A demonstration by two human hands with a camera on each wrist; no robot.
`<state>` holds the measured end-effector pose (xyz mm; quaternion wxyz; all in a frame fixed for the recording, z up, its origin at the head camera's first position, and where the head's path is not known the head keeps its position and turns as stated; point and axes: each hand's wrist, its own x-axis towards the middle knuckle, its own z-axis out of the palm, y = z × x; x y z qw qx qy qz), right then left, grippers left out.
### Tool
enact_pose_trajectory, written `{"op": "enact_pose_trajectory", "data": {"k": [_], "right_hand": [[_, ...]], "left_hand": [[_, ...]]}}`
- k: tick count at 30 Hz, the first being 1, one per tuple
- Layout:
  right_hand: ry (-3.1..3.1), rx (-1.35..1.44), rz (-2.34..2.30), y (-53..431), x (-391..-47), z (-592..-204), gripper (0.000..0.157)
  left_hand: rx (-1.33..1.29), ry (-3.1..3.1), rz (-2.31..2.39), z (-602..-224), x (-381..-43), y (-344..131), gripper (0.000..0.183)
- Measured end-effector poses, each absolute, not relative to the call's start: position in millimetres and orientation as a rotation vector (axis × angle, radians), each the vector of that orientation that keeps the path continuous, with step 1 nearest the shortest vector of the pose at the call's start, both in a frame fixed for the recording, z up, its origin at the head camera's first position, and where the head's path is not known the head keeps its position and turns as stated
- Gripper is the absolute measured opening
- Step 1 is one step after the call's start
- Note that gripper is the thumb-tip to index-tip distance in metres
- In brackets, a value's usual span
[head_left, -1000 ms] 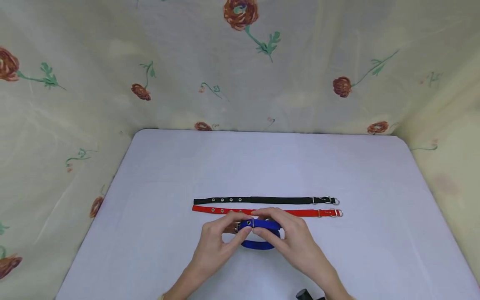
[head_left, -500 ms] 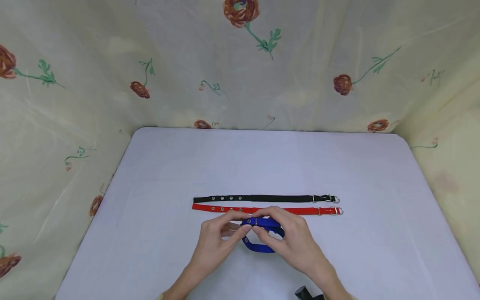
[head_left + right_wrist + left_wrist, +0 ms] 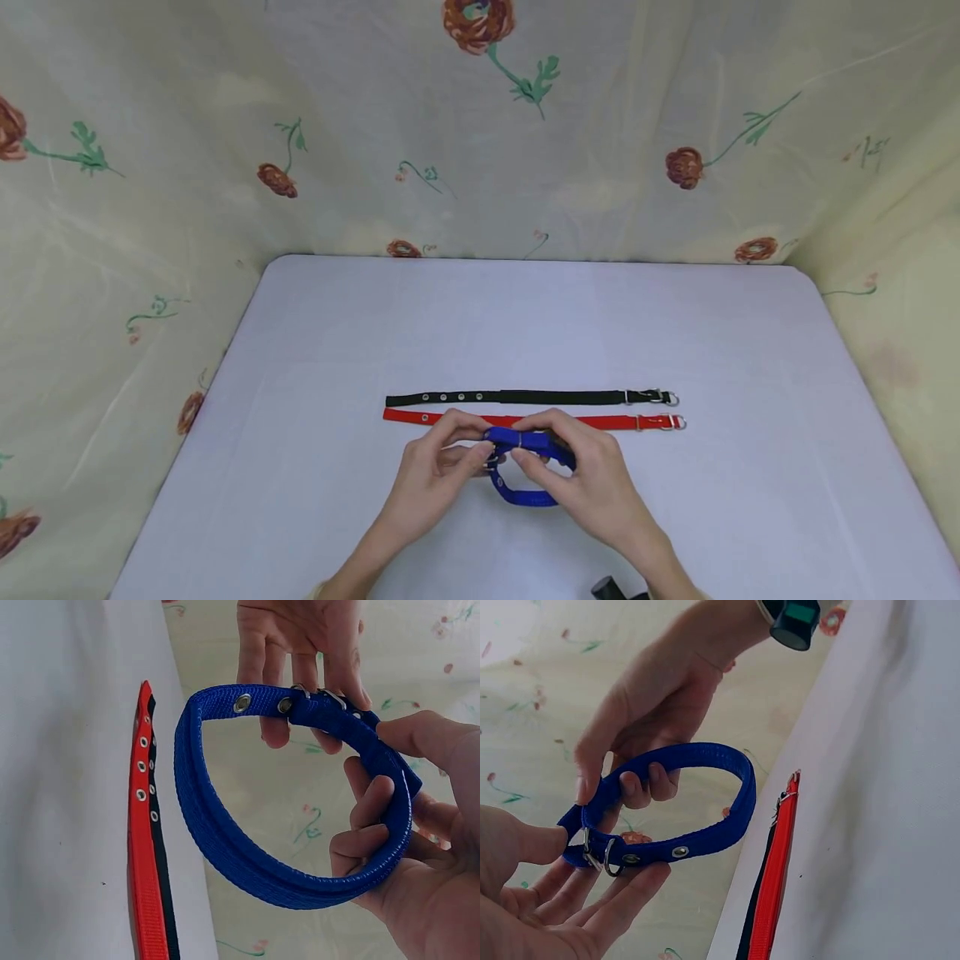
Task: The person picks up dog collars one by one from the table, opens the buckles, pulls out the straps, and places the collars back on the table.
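A blue dog collar (image 3: pixel 527 497) is closed into a loop through its metal buckle (image 3: pixel 590 851) and held up in front of me by both hands. My left hand (image 3: pixel 429 471) pinches it at the buckle end, thumb on one side and fingers beneath the strap. On the other side, my right hand (image 3: pixel 592 475) grips the strap with thumb and fingers, some fingertips inside the loop. A metal D-ring (image 3: pixel 613 857) and eyelets (image 3: pixel 241 703) show beside the buckle. The strap's tip (image 3: pixel 411 782) lies by the right fingers.
A black collar (image 3: pixel 562 397) and a red collar (image 3: pixel 615 422) lie flat side by side on the white table (image 3: pixel 525 325) beyond the hands. Flower-print cloth (image 3: pixel 600 125) surrounds the table. A dark device (image 3: pixel 795 626) sits at the right wrist.
The hands have drawn slightly apart. The blue collar has turned and shifted a little to the right, so its loop shows more openly below the fingers. The black and red collars stay put.
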<state>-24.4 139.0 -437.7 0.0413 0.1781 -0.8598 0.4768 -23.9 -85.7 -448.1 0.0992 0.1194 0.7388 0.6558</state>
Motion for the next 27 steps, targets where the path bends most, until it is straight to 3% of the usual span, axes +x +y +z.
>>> {"op": "enact_pose_trajectory", "data": {"k": [15,27], "right_hand": [[-2.599,0.629,1.423,140.6,-26.1,-437.3,0.025],[-2.591,0.637,1.405,138.4,-25.7,-435.0,0.03]], "left_hand": [[0.374,2.277,1.798,-448.1,-23.7,-80.9,0.031],[0.447,2.561,1.765,-448.4,-21.8,-74.3,0.02]]}}
